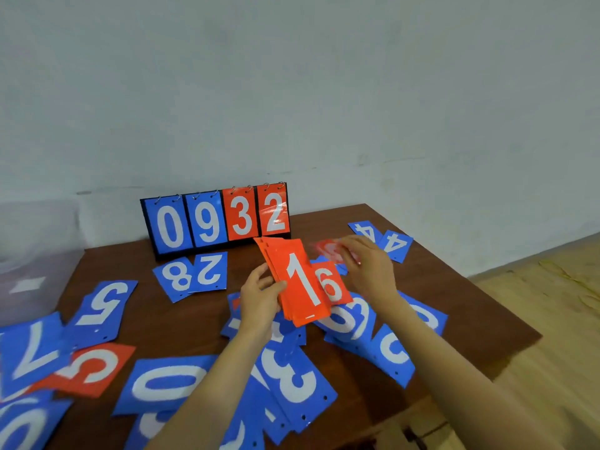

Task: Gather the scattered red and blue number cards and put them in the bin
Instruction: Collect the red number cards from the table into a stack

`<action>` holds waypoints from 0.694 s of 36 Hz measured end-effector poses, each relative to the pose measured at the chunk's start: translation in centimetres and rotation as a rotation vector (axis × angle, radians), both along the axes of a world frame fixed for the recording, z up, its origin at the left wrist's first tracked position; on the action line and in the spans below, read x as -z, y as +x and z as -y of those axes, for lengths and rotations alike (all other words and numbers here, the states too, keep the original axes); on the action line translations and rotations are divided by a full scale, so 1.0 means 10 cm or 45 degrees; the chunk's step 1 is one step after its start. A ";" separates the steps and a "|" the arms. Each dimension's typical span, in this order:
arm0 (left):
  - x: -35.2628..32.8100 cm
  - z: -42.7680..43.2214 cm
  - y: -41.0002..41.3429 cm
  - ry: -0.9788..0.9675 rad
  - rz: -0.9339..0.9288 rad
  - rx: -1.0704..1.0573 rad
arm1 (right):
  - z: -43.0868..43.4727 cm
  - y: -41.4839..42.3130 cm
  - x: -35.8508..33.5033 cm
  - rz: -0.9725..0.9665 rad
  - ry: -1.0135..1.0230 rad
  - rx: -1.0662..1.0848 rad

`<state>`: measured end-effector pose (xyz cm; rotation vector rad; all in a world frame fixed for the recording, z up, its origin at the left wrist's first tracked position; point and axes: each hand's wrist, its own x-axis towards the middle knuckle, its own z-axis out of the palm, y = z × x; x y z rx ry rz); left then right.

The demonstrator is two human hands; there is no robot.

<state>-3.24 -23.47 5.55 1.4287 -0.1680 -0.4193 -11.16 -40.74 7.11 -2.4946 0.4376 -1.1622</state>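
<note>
Red stack [300, 284] gripped in our left hand [259, 297]; our right hand [367, 267] pinches a blurred red card [328, 250]. We should square it onto the stack before reaching again.

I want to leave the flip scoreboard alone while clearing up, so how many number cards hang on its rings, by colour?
Blue: 2 (0 card, 9 card)
Red: 2 (3 card, 2 card)
Total: 4
</note>
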 end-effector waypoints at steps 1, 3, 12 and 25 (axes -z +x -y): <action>-0.02 -0.02 -0.04 -0.030 -0.029 0.013 | -0.10 -0.02 -0.01 0.105 -0.071 -0.047; -0.08 -0.07 -0.12 -0.093 -0.074 0.026 | -0.31 -0.07 0.01 0.129 -0.223 -0.159; -0.19 -0.38 -0.22 -0.194 -0.161 -0.019 | -0.63 -0.19 0.21 -0.271 0.174 -0.552; -0.06 -0.55 -0.22 -0.127 -0.095 -0.012 | -0.79 -0.21 0.00 -0.622 0.597 -0.699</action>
